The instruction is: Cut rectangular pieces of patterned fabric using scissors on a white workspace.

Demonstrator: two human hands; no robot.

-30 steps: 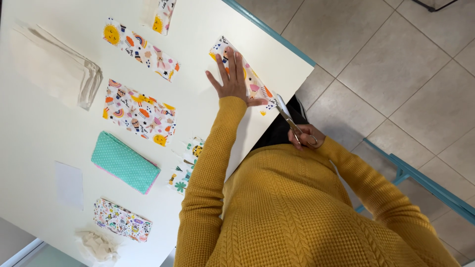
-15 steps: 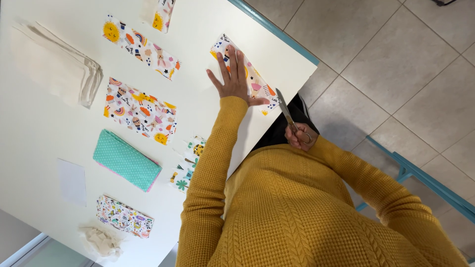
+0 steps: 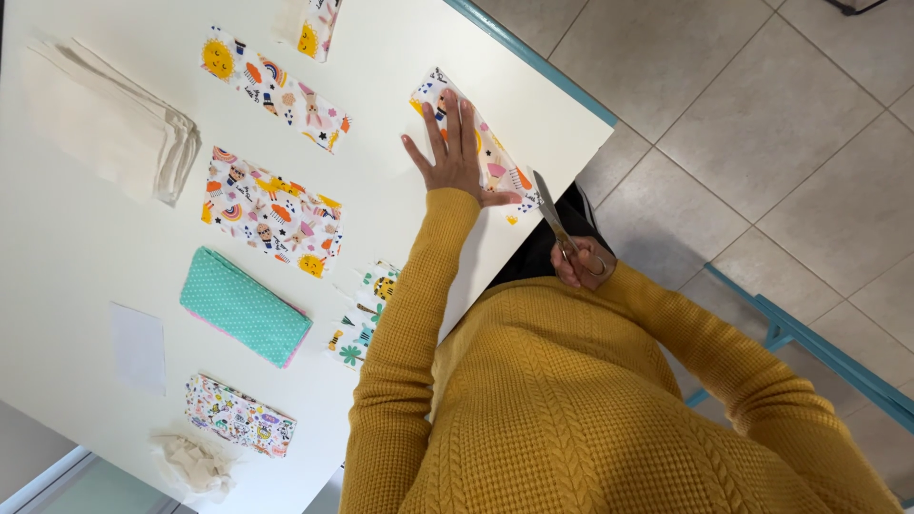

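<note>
Scissors (image 3: 555,217) in the clenched right hand (image 3: 583,266) meet the printed strip (image 3: 476,143); left hand (image 3: 455,157) lies spread on it; several cut patterned pieces (image 3: 271,212) already lie left.

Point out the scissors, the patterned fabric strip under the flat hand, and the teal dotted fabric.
scissors (image 3: 552,217), head view, on the blades just above the gripping hand.
patterned fabric strip (image 3: 495,157), head view, on its bare part right of the fingers.
teal dotted fabric (image 3: 245,306), head view, on the middle of the folded piece.

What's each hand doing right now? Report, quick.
Left hand: open, flat on the patterned fabric strip.
Right hand: closed around the scissors.
</note>
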